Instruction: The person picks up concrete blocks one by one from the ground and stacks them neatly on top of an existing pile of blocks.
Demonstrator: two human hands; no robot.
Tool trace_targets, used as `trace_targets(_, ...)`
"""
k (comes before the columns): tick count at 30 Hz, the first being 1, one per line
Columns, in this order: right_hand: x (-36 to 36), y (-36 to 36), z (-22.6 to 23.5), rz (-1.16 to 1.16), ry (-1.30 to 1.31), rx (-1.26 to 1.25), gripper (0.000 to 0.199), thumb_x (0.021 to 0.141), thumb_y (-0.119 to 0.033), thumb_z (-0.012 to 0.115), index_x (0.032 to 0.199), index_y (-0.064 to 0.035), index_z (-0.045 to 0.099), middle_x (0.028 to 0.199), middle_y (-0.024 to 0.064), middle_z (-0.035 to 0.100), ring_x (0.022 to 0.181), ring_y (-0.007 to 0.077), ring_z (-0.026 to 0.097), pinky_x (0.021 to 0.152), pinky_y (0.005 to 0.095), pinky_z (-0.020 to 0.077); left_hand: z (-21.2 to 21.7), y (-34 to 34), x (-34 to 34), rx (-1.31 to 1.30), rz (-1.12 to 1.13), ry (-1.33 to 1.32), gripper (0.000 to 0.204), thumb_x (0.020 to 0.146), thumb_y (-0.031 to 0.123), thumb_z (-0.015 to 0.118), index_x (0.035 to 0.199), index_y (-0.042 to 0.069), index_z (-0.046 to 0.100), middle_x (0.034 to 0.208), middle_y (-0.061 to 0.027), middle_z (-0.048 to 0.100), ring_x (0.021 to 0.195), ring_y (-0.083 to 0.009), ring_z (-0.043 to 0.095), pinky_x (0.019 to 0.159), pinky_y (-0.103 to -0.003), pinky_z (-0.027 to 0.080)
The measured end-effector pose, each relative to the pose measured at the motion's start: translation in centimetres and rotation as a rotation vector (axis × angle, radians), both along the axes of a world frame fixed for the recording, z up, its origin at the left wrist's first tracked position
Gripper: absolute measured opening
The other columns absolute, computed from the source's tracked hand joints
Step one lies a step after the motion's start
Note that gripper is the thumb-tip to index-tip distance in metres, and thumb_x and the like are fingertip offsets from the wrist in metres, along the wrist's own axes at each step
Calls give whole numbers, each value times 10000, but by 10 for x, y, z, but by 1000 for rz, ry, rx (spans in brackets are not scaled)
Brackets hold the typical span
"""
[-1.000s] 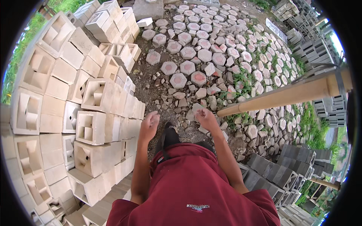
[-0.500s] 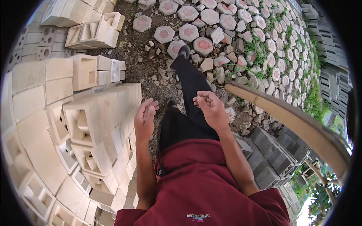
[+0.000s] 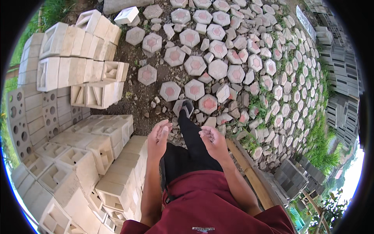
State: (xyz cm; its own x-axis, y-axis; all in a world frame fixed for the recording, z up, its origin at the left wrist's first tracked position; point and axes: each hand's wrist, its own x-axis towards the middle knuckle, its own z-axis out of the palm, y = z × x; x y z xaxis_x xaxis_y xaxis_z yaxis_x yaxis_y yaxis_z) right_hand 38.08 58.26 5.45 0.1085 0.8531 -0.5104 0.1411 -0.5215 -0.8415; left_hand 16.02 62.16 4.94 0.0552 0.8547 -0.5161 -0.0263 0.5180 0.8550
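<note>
The person has stepped forward since a moment ago. The left hand (image 3: 159,136) and right hand (image 3: 212,139) stay empty, fingers loosely curled, beside the pale hollow concrete blocks (image 3: 97,144).

L hand (image 3: 159,137) & R hand (image 3: 212,141) out front, both open, empty.

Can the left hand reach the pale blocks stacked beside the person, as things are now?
Probably yes. The left hand is empty and open, raised just right of the near stack of pale blocks. Nothing lies between hand and stack, and the top blocks sit close under it. The right hand is empty too.
</note>
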Motion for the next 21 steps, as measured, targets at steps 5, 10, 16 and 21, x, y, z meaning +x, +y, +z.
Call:
trace_targets(5,20,95,32,24,-88,39,322,885,-193,603,1099,45,562,900,121,654,810,155,641,735,278,519,27,85,22,56,-67,7,373,951,204,502,1223,-51,486,1100,-148,614,989,-180,591,847,-282,453)
trace_targets(10,31,190,62,-7,-96,152,314,882,-180,603,1089,53,564,912,131,655,809,164,642,728,279,518,51,186,21,192,-158,65,351,948,169,508,1206,-68,491,1089,-155,616,999,-179,590,892,-292,449)
trace_targets(16,43,319,86,-90,-212,315,293,874,-147,607,1078,58,561,905,130,656,810,163,637,739,281,510,67,333,19,319,-205,19,322,949,147,497,1204,-49,502,1082,-145,621,972,-170,595,866,-276,455)
trace_targets(21,42,449,84,-76,-241,342,299,876,-159,601,1093,41,556,918,130,658,791,171,640,738,290,512,67,476,16,421,-355,122,309,937,166,515,1175,-31,531,1059,-139,643,954,-170,619,825,-273,476)
